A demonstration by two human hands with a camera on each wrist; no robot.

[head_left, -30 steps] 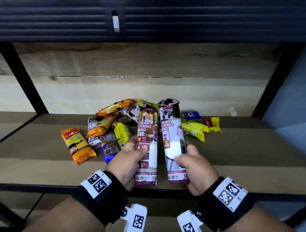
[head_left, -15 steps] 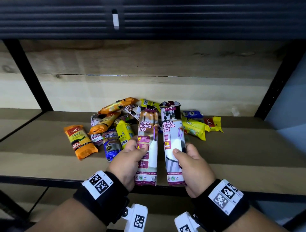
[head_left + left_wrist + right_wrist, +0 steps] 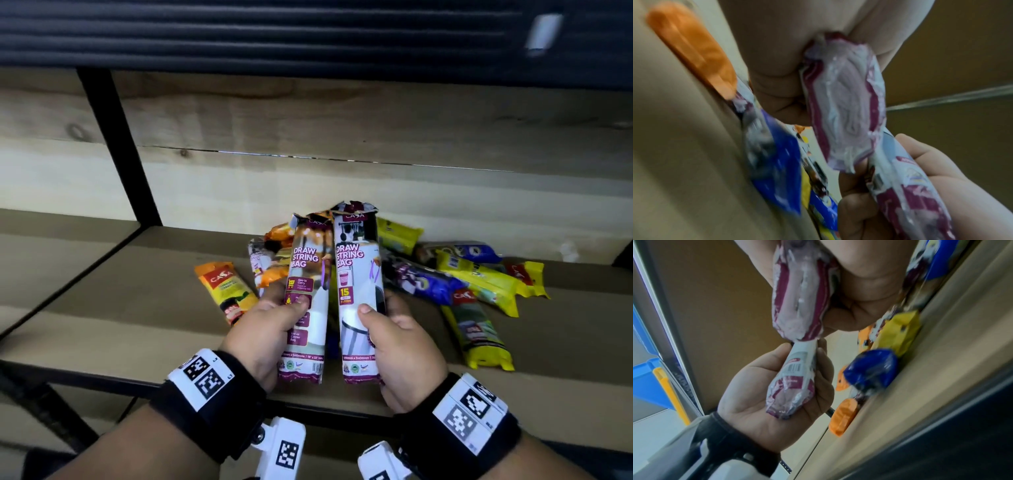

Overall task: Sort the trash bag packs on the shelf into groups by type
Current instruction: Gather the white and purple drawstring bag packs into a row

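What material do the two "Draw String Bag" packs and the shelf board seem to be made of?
Left draw string pack and right draw string pack: probably thin glossy plastic film, printed; the crimped, wrinkled ends shine in both wrist views. The rolled white bags inside also look like plastic. Shelf board: it looks like wood or wood-look laminate, matt, with a pale grain; which one, I cannot tell.

The packs are glossy plastic film, crinkled at the sealed ends; the two draw-string packs shine white and maroon, with gathered, wrinkled bottoms in the wrist views. The shelf is matt pale wood with visible grain and a knot in the back board. The post looks like black matt metal. The wristbands are black cloth carrying smooth white printed tags
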